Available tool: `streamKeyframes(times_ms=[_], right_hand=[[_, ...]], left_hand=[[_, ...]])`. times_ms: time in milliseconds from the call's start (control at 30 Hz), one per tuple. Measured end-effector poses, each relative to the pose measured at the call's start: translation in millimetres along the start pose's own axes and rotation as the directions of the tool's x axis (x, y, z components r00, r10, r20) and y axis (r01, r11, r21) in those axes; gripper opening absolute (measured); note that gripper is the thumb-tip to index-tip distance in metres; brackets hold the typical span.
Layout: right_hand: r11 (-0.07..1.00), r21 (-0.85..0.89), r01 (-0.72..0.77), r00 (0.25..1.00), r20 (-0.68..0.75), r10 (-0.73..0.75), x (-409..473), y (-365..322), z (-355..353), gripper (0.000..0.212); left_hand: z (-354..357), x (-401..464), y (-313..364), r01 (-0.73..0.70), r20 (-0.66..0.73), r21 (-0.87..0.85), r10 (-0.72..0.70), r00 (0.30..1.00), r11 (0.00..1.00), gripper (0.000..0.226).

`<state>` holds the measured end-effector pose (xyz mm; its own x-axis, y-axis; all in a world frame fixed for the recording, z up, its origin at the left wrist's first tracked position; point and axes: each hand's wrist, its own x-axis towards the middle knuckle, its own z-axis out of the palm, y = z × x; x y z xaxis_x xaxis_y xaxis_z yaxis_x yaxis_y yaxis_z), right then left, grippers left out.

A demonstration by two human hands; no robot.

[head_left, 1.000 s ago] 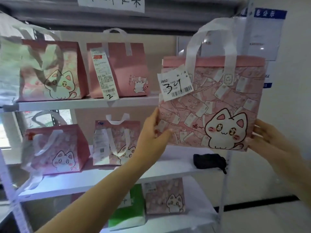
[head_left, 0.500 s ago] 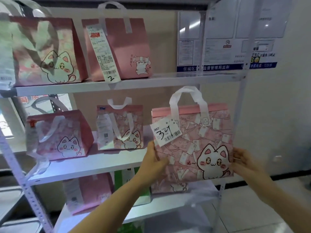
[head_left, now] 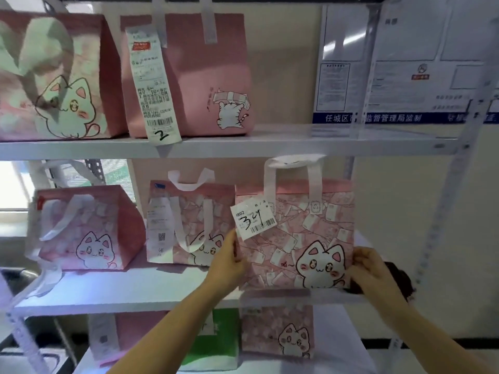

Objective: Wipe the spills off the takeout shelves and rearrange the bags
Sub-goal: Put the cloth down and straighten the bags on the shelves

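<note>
Setting bag 34 (head_left: 297, 238) on middle shelf (head_left: 135, 295); lower edges are pinched by left hand (head_left: 229, 263) and right hand (head_left: 370, 271) so it is kept upright.

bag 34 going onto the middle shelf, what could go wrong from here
The dark object lies on the middle shelf behind the right hand; bag 34 may land on it and tilt. The bag's left edge, held by the left hand, sits close to the neighbouring cat bag and could shove it.
</note>
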<state>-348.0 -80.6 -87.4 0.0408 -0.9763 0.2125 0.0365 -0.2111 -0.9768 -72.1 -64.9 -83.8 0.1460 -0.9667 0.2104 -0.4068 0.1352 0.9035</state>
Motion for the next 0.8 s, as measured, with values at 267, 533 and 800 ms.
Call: streamKeyframes(times_ms=[267,533,800], right_hand=[[0.999,-0.031,-0.041,0.995,0.088,0.044,84.2,47.2,-1.2,0.029],[0.995,-0.031,-0.100,0.979,0.174,0.104,103.7,79.5,-12.5,0.035],[0.985,-0.166,-0.035,0.971,0.229,0.073,93.6,80.0,-37.3,0.051]], left_hand=[[20.3,49.1,-29.2,0.086,-0.144,0.099,-0.071,0.987,0.991,0.062],[42.3,50.3,-29.2,0.094,-0.138,0.152,-0.073,0.988,0.984,0.060],[37.6,35.8,-36.7,0.078,-0.135,0.149,-0.058,0.989,0.986,0.055]])
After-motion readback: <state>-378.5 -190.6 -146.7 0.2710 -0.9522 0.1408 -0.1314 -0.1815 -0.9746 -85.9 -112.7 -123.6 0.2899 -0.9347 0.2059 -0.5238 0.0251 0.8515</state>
